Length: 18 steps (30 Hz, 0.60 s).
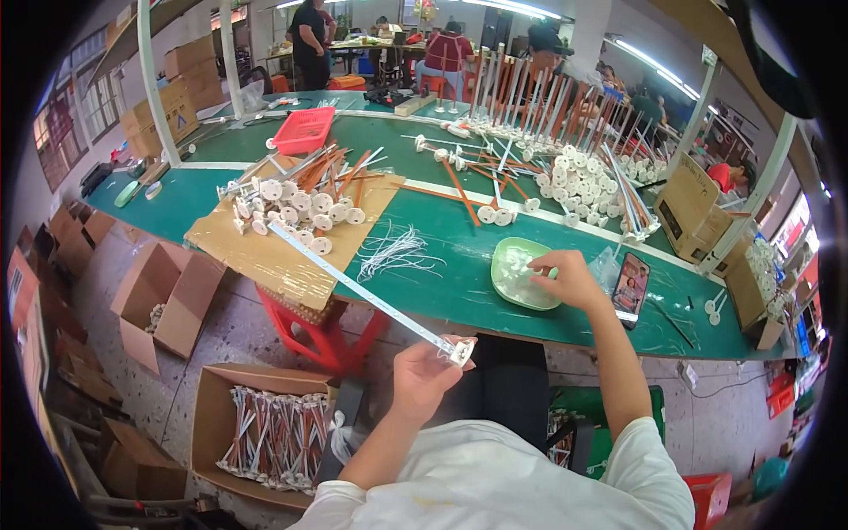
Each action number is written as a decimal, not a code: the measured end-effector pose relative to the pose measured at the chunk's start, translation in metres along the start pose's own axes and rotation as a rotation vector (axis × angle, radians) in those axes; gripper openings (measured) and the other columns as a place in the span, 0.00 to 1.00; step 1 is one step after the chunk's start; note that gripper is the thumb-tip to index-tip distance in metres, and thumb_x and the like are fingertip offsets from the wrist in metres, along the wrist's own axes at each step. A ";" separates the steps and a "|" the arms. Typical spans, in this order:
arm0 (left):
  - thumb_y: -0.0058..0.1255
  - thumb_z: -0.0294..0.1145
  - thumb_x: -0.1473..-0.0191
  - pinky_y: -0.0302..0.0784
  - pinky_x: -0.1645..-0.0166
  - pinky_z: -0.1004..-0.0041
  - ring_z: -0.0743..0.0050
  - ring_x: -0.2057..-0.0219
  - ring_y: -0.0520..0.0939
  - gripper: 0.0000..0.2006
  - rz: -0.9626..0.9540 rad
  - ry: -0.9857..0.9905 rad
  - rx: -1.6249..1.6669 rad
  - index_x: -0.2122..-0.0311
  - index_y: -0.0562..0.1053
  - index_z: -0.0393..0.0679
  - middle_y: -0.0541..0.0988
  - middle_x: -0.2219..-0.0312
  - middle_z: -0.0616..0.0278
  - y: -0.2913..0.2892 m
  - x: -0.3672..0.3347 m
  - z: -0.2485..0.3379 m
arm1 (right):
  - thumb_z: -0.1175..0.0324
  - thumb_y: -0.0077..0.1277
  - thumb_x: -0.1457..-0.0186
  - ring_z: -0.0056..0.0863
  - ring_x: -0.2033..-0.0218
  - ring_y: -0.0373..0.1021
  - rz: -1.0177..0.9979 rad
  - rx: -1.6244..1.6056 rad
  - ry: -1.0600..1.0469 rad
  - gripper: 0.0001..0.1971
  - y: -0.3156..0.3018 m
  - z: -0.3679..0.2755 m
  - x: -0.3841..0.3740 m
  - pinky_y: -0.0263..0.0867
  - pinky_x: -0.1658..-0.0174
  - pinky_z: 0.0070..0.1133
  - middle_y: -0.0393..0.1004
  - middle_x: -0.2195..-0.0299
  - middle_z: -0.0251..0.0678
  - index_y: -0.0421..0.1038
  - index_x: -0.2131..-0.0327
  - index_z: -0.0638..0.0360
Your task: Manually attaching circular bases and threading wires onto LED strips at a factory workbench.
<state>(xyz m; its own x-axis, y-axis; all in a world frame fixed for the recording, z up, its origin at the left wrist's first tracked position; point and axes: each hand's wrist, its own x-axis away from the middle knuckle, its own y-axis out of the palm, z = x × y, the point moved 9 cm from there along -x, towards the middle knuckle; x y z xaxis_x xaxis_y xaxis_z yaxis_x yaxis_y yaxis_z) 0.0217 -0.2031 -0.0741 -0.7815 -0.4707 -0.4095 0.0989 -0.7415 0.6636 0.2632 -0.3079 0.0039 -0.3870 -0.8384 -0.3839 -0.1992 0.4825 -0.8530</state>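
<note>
Gripping one end of a long white strip (362, 290), the left hand (422, 375) is closed around it just behind its small white end fitting (460, 352), and from that grip the strip runs up and away to the left until its far end lies among a pile of white discs on rods (296, 205) on a sheet of cardboard (265, 256). To the right of the grip and farther out, the right hand (570, 278) reaches into a pale green dish (512, 291), fingertips pinched down among small clear bits; whether they hold one cannot be told. Just right of that hand lies a phone (631, 288) with its screen lit. Between the two hands' reach a loose bundle of thin white wires (396, 250) rests on the green worktable (459, 221). Farther beyond, a red basket (303, 130) and more heaps of white discs and orange rods (574, 177) cover the table. Below the grip on the left, an open carton (265, 433) on the floor holds bundled rods. Other people sit at benches far across the room.
</note>
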 end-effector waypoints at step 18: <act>0.59 0.23 0.53 0.74 0.50 0.64 0.62 0.56 0.79 0.20 -0.002 0.053 -0.136 0.54 0.70 0.31 0.76 0.55 0.44 0.013 0.014 -0.017 | 0.78 0.58 0.52 0.19 0.75 0.73 0.397 -0.821 0.299 0.03 0.056 -0.101 0.111 0.68 0.72 0.15 0.79 0.75 0.37 0.78 0.72 0.66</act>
<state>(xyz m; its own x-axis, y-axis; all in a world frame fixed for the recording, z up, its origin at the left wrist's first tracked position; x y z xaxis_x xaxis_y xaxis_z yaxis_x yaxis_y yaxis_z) 0.0225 -0.2281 -0.0820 -0.7483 -0.4911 -0.4460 0.1825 -0.7988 0.5733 0.1180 -0.3479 -0.0503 -0.7533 -0.5309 -0.3882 -0.5289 0.8399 -0.1223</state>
